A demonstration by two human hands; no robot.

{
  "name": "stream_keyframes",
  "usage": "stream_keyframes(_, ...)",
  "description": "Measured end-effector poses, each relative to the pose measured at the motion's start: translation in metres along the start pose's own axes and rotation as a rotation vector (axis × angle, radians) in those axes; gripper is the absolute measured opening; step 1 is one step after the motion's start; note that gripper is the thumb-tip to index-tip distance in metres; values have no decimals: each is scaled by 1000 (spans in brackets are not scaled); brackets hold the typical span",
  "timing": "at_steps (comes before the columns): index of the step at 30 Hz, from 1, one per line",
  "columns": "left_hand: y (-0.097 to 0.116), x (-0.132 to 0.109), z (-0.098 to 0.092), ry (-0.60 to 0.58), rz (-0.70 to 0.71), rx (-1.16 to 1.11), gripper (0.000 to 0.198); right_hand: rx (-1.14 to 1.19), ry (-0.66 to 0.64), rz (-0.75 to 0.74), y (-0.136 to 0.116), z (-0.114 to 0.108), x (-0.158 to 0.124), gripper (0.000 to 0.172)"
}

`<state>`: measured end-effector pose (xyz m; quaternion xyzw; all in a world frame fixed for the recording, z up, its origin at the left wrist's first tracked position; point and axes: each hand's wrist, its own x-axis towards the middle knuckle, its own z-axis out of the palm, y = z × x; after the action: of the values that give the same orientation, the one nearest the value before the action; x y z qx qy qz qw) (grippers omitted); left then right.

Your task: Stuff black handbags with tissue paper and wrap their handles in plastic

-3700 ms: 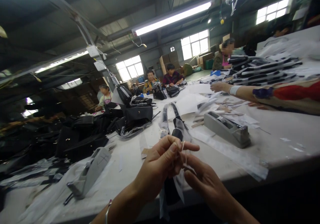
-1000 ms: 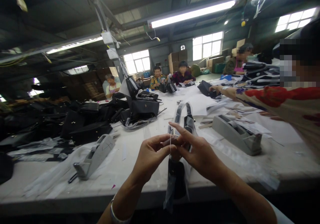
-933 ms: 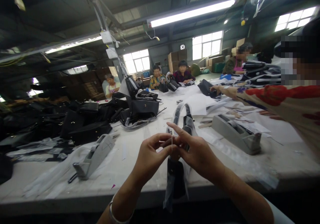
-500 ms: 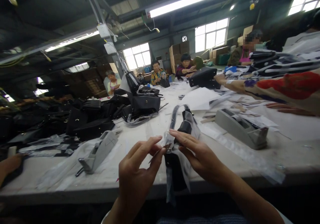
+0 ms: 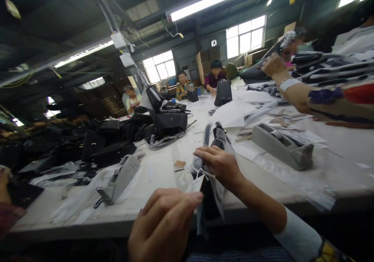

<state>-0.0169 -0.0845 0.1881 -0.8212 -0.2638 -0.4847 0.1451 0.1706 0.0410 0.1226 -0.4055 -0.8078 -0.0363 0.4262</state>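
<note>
A black bag (image 5: 212,204) partly wrapped in clear plastic lies at the table's front edge, its plastic-covered strap (image 5: 207,132) looping away from me. My left hand (image 5: 163,223) is closed in front of the bag, pinching a small white tag (image 5: 196,184) between thumb and fingers. Thin white strings run from near the tag toward the bag. Over the bag's middle, my right hand (image 5: 219,166) is closed on the wrapped bag, its fingertips partly hidden. Left of it, a small brown card (image 5: 179,163) lies on the table.
Grey tape dispensers (image 5: 282,147) (image 5: 118,181) stand on either side on the white table (image 5: 157,195). Black bags (image 5: 171,122) are heaped at left. A co-worker's arm (image 5: 304,94) reaches in from the right, holding dark material. Other people sit across the table.
My left hand has come nearer and lower, now pinching a white tag. A brown card now shows on the table. My right hand has closed over the bag. The co-worker's arm has risen.
</note>
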Motion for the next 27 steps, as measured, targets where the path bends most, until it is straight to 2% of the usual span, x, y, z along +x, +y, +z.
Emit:
stream_keyframes(2, 11, -7, 14, -140, 138, -38, 24, 22, 32, 0, -1, 5, 0, 35)
stream_keyframes(5, 21, -17, 47, -268, 365, -94, 15, 165, 1, -50, -2, 13, -2, 41)
stream_keyframes(8, 18, -21, 69, -391, 365, -144, 16, 382, -27, -10, 1, 15, -6, 42)
stream_keyframes(10, 12, -25, 72, -383, 299, -254, 18, 488, -17, 21, 5, 11, -12, 41)
stream_keyframes(12, 4, -37, 70, -232, 160, -343, 24, 523, 59, 84, 8, 2, -26, 37)
stream_keyframes(13, -1, -46, 70, -73, 54, -337, 26, 514, 120, 151, 10, -2, -37, 34)
stream_keyframes(15, -10, -65, 76, 71, -395, -230, 37, 471, 205, 360, 14, -7, -63, 27)
stream_keyframes(17, -16, -79, 90, 32, -776, -250, 59, 481, 118, 611, 17, -6, -91, 37)
stream_keyframes(19, -18, -84, 107, -79, -1029, -253, 79, 562, -107, 815, 19, 2, -116, 53)
stream_keyframes(21, -18, -81, 121, -167, -1168, -212, 83, 662, -272, 921, 17, 13, -130, 64)
stream_keyframes(22, -19, -78, 125, -189, -1207, -192, 79, 717, -301, 953, 15, 19, -133, 68)
stream_keyframes(24, -24, -72, 128, -193, -1250, -175, 67, 881, -300, 1019, 11, 30, -134, 76)
stream_keyframes(27, -40, -67, 122, -85, -1278, -217, 52, 1152, -246, 1126, 10, 46, -129, 87)
